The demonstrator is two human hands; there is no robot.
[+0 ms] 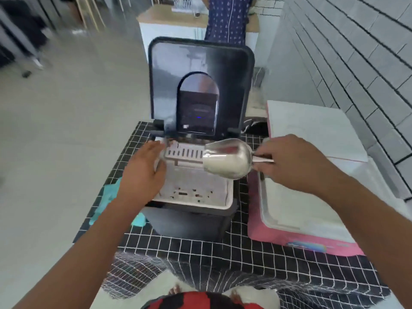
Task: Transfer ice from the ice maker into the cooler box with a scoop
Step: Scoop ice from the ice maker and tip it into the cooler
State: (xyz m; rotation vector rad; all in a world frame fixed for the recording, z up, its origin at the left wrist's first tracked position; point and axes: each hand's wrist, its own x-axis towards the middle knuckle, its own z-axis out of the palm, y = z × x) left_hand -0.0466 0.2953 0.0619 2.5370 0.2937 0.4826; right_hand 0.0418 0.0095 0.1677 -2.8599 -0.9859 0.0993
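Observation:
A dark ice maker (191,221) stands on the checked tablecloth with its lid (200,85) raised. Its white slotted basket (196,186) looks bare of ice. My left hand (142,172) rests flat on the basket's left rim, fingers straight. My right hand (292,161) grips the handle of a metal scoop (227,158), which hovers over the basket's right side, mouth facing me. A pink cooler box (307,239) with a white interior sits open to the right, its white lid (312,134) tipped back.
A teal cloth (107,197) lies left of the ice maker near the table's left edge. A tiled white wall (356,52) runs along the right. A person in a blue patterned garment (227,18) stands behind, by a counter.

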